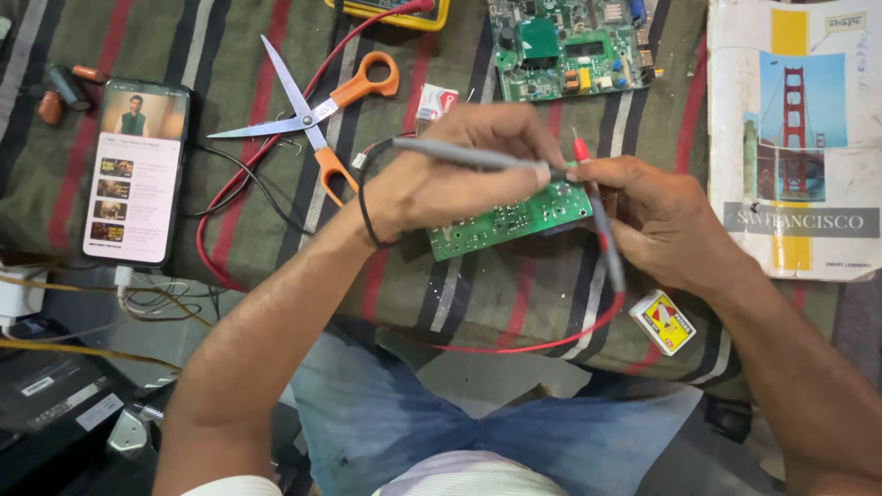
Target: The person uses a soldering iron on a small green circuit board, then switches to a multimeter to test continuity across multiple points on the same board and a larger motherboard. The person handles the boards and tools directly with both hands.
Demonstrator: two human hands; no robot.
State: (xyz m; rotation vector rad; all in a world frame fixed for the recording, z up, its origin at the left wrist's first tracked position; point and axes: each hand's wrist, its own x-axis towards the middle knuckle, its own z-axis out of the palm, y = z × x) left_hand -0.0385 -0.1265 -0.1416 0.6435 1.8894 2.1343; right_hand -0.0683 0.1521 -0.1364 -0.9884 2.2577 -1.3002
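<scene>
At the bottom of the frame sit the person's knees in blue jeans point(441, 432), with both forearms reaching up from the lower corners to meet at the centre; the step in hand looks like probing a circuit board with meter leads; the left hand point(441, 179), centre of frame, is closed in a pencil grip round a grey probe point(469, 156) that lies across its knuckles and points right, a black band about the wrist; the right hand point(666, 225), just right of centre, is curled shut round a red probe point(597, 207) held steeply, its red collar showing above the fingers and its red lead point(514, 347) looping down and left across the striped cloth point(110, 37); both tips meet over the right end of the small green circuit board point(510, 220), which lies at centre between and partly under the two hands; whether either tip touches the board I cannot tell; by my judgement, the next move calls for steady tips set on the right solder points without bridging neighbours; a yellow matchbox point(663, 321) lies at lower right, just below the right wrist; a phone point(136, 170) with a lit screen rests at the left; orange-handled scissors point(312, 110) lie open at upper centre-left; a larger green board point(570, 46) sits at top centre, a yellow meter point(395, 11) beside it at the top edge, and a worn book point(795, 138) fills the upper right
</scene>
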